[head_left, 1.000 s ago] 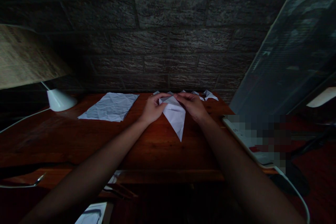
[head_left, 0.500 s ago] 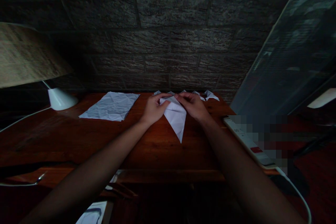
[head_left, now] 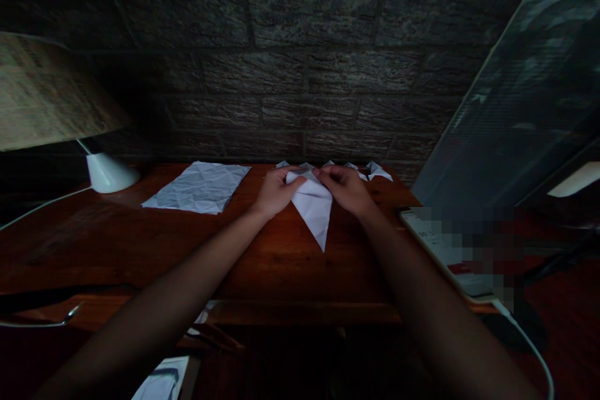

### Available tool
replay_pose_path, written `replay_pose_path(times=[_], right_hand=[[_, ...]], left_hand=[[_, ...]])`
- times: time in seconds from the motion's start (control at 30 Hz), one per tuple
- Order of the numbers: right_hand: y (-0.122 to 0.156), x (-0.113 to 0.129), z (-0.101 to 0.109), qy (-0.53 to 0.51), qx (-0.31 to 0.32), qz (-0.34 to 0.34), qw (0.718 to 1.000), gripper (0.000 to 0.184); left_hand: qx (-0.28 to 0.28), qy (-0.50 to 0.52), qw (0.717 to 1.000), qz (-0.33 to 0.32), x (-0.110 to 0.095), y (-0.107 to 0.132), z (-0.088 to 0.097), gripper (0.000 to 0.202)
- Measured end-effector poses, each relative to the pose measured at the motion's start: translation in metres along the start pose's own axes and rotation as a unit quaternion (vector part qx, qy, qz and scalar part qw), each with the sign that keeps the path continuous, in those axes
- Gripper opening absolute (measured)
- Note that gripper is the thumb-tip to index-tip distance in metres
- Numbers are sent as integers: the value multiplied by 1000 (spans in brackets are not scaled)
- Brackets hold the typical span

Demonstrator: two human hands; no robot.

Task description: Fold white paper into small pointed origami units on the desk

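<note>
A white sheet folded into a long triangle (head_left: 313, 211) lies on the dark wooden desk (head_left: 140, 244), its point towards me. My left hand (head_left: 275, 192) pinches the left of its far edge. My right hand (head_left: 345, 189) pinches the right of that same edge. Both sets of fingertips meet near the top middle of the paper. Behind my hands a row of several small folded white paper pieces (head_left: 375, 170) lies along the wall.
A creased flat sheet of paper (head_left: 199, 186) lies left of my hands. A lamp with a white base (head_left: 109, 172) and wide shade (head_left: 42, 97) stands far left. A white power strip (head_left: 443, 250) lies at right. A brick wall backs the desk.
My fingertips have shifted slightly on the far edge of the folded paper. The paper stays in the same place on the desk.
</note>
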State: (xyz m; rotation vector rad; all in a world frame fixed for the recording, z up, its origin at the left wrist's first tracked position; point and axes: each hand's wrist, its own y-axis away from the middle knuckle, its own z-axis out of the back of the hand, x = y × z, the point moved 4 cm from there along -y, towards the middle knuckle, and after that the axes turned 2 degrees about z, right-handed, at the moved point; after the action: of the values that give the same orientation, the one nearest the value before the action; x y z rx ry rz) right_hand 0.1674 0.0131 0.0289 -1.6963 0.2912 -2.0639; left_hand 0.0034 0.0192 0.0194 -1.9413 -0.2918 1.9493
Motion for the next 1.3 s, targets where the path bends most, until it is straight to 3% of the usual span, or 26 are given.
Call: replay_pose_path(times=[0.17,0.63,0.87,1.3], right_hand=[[2,-6,0,-72,43,-79,993,36],[1,-12,8,-64,-39,-95,993,33],[2,-11,5,-80,-7,-97,992,33],[2,-13,5,-73,10,-96,993,34]], left_hand=[[-62,-16,998,-28,-3,-2,9,19],[13,38,998,40,9,1,-2,23],[20,19,999,41,6,2,-4,18],[47,73,992,87,12,3,-6,31]])
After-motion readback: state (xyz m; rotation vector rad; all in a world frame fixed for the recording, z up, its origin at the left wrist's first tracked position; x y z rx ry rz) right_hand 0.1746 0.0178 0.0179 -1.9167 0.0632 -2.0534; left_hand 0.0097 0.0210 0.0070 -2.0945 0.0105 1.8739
